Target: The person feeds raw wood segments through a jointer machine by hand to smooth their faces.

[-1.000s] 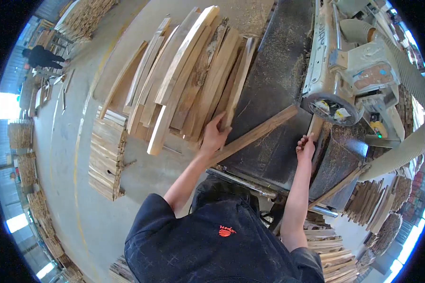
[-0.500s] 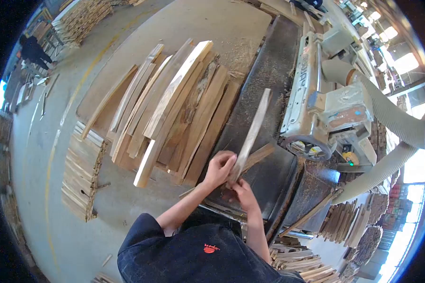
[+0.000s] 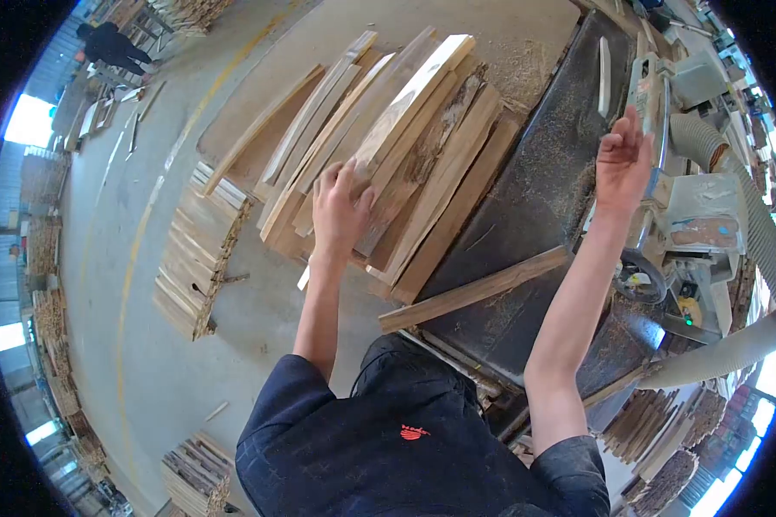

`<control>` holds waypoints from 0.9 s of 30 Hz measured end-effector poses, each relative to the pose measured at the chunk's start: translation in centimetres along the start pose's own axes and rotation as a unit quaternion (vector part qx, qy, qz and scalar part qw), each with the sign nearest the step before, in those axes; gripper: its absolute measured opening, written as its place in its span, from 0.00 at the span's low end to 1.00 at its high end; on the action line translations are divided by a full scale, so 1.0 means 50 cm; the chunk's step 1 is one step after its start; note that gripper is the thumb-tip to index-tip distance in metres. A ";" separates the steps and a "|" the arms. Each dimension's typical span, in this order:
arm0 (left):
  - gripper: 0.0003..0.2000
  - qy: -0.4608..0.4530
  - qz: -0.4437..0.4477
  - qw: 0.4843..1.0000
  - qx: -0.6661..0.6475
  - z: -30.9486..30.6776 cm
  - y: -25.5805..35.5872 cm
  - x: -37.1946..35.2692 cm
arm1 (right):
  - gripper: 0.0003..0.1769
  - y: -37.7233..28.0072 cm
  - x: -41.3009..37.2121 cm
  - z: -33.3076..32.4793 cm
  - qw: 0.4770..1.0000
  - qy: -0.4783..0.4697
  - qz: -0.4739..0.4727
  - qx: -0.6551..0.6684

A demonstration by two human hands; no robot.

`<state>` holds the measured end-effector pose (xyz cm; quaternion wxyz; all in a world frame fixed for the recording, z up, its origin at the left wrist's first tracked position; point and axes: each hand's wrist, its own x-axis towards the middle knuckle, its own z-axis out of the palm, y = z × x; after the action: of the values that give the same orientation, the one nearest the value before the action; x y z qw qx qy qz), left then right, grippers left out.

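My left hand (image 3: 341, 205) is over the lower end of a pale wooden plank (image 3: 414, 102), which lies on top of a pile of planks. Its thumb and fingers are apart, one on each side of that end. Off to the right, my right hand (image 3: 625, 164) is raised above the black machine table (image 3: 526, 172), empty, with its fingers stretched out. Beyond its fingertips, a narrow light wood strip (image 3: 604, 77) lies on the table. Closer to my body, a brown wood piece (image 3: 474, 290) lies slantwise across the table.
The woodworking machine (image 3: 707, 211) with its handwheel (image 3: 640, 277) and ribbed hose (image 3: 720, 358) stands at the right. A stack of boards (image 3: 200, 250) is on the floor at left. A person (image 3: 112, 45) bends over at the far left. Sawdust covers parts of the table.
Both hands have let go of the light strip, now farther up the black table. My left hand has moved left to the plank pile; my right has swung up and right. The view has shifted.
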<state>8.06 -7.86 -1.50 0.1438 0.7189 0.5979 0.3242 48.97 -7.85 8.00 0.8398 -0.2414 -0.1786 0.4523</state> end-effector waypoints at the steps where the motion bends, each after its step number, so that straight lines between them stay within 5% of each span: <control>1: 0.27 -0.019 0.007 0.998 0.052 -0.006 0.002 0.003 | 0.22 0.008 -0.020 0.022 0.999 -0.043 0.000 -0.026; 5: 0.27 -0.041 0.043 0.998 0.005 -0.020 0.003 0.028 | 0.22 0.080 -0.178 0.030 0.951 -0.084 0.053 -0.293; 7: 0.24 -0.093 -0.093 0.989 -0.074 -0.045 0.044 0.037 | 0.24 0.112 -0.279 -0.011 0.911 -0.021 0.150 -0.384; 8: 0.24 -0.091 -0.090 0.989 -0.075 -0.046 0.044 0.036 | 0.24 0.127 -0.325 -0.051 0.900 -0.020 0.176 -0.398; 10: 0.21 -0.138 -0.202 0.836 -0.490 -0.048 0.043 0.027 | 0.24 0.139 -0.418 -0.116 0.883 0.000 0.232 -0.409; 11: 0.21 -0.207 -0.197 0.760 -0.584 -0.066 0.054 0.022 | 0.25 0.136 -0.467 -0.139 0.876 0.018 0.260 -0.407; 12: 0.21 -0.212 -0.194 0.761 -0.581 -0.063 0.065 0.008 | 0.24 0.129 -0.515 -0.162 0.876 0.042 0.278 -0.392; 14: 0.25 -0.220 -0.240 0.613 -0.720 -0.035 0.088 -0.039 | 0.24 0.107 -0.599 -0.194 0.879 0.072 0.288 -0.373; 16: 0.30 -0.256 -0.236 0.587 -0.731 -0.008 0.090 -0.112 | 0.23 0.083 -0.675 -0.214 0.879 0.124 0.306 -0.345; 18: 0.37 -0.288 -0.247 0.441 -0.814 0.006 0.127 -0.194 | 0.22 0.059 -0.747 -0.226 0.884 0.134 0.292 -0.340; 19: 0.37 -0.304 -0.247 0.437 -0.809 0.010 0.140 -0.224 | 0.21 0.047 -0.779 -0.229 0.886 0.133 0.287 -0.340; 21: 0.39 -0.427 -0.206 0.364 -0.802 0.017 0.167 -0.284 | 0.21 0.027 -0.843 -0.235 0.885 0.137 0.269 -0.354; 22: 0.38 -0.437 -0.249 0.414 -0.759 0.024 0.177 -0.319 | 0.21 0.018 -0.871 -0.233 0.881 0.128 0.262 -0.373; 25: 0.35 -0.481 -0.248 0.430 -0.723 0.034 0.240 -0.427 | 0.23 0.001 -0.947 -0.259 0.880 0.125 0.245 -0.386; 27: 0.34 -0.488 -0.234 0.590 -0.600 0.023 0.277 -0.509 | 0.22 -0.001 -0.999 -0.286 0.885 0.104 0.237 -0.387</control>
<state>17.51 -35.29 -1.59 0.8833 0.3561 0.2559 0.1656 30.08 -53.61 -7.77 0.5612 -0.6284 -0.1885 0.5046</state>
